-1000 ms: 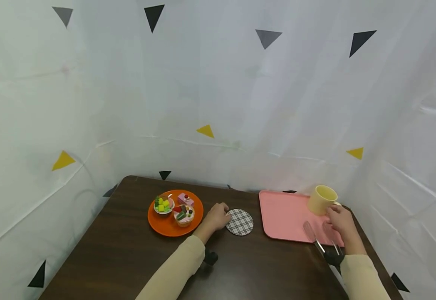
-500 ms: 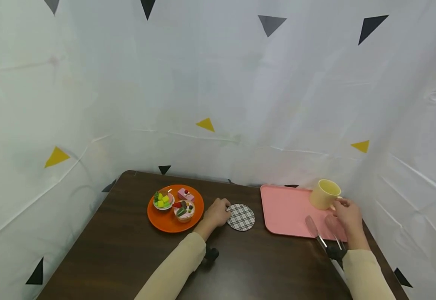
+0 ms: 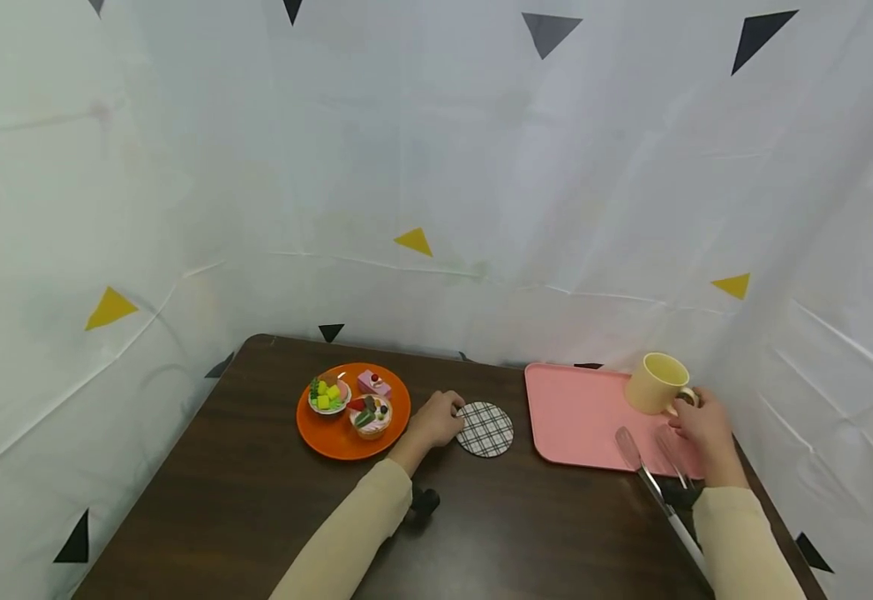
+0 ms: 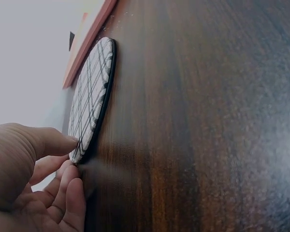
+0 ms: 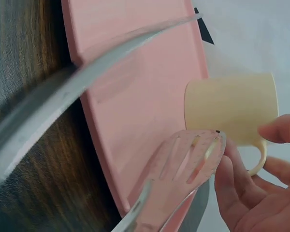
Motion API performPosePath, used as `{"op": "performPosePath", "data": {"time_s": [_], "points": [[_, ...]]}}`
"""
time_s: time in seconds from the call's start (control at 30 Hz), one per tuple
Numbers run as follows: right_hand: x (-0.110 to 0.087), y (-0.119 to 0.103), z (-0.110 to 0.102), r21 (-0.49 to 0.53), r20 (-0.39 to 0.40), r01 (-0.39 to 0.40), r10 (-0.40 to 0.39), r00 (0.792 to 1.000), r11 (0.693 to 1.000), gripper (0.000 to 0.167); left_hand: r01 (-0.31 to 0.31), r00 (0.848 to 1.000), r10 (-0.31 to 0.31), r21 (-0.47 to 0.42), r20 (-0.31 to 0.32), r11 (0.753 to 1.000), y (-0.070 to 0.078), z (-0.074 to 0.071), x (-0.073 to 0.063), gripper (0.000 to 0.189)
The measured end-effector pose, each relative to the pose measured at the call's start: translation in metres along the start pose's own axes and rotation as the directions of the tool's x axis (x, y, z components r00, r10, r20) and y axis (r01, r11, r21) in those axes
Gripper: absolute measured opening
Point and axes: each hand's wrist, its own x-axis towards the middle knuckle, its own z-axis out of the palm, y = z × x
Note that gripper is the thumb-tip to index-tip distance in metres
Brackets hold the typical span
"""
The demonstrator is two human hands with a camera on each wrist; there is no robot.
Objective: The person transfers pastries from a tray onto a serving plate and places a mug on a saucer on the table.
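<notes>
In the head view my left hand is at the left edge of a round plaid coaster. The left wrist view shows the thumb on top of its rim and fingers at its underside; the coaster lies on the table or very near it. A pale yellow mug stands upright at the back right of a pink tray. My right hand holds the mug's handle, thumb on one side and fingers on the other. The fingers partly cover the handle.
Metal tongs with a slotted head reach over the tray's front edge beside my right wrist. An orange plate with several toy cakes stands left of my left hand. A pale patterned curtain hangs behind the brown table.
The head view has tilted slightly down. My right hand has shifted a little to the right around the mug's handle, which shows more clearly. The left hand stays at the coaster's edge.
</notes>
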Motion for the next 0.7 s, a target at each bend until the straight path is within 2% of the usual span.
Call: {"op": "performPosePath", "data": {"time_s": [0.13,0.27,0.47,0.6,0.7], "points": [[0.005,0.000,-0.004,0.014,0.020,0.002,-0.002,1.000,1.000,0.064,-0.021,1.000,0.021,-0.014,-0.003,1.000,-0.003,-0.003,0.001,0.033],[0.004,-0.002,-0.005,0.036,0.021,-0.049,0.048,0.999,0.998,0.067,-0.031,0.999,0.031,-0.030,-0.025,0.999,-0.005,-0.003,0.003,0.032],[0.002,-0.005,-0.009,0.061,0.023,-0.118,0.117,0.993,0.991,0.046,-0.052,0.998,0.050,-0.046,-0.037,0.998,-0.007,0.000,0.004,0.029],[0.004,-0.008,-0.011,0.056,0.051,-0.139,0.137,0.989,0.989,0.045,-0.056,0.997,0.052,-0.063,-0.054,0.996,-0.004,0.000,0.004,0.028],[0.007,-0.010,-0.010,0.081,0.088,-0.146,0.139,0.986,0.986,0.048,-0.033,0.997,0.028,-0.066,-0.078,0.997,-0.003,-0.001,0.002,0.027]]}}
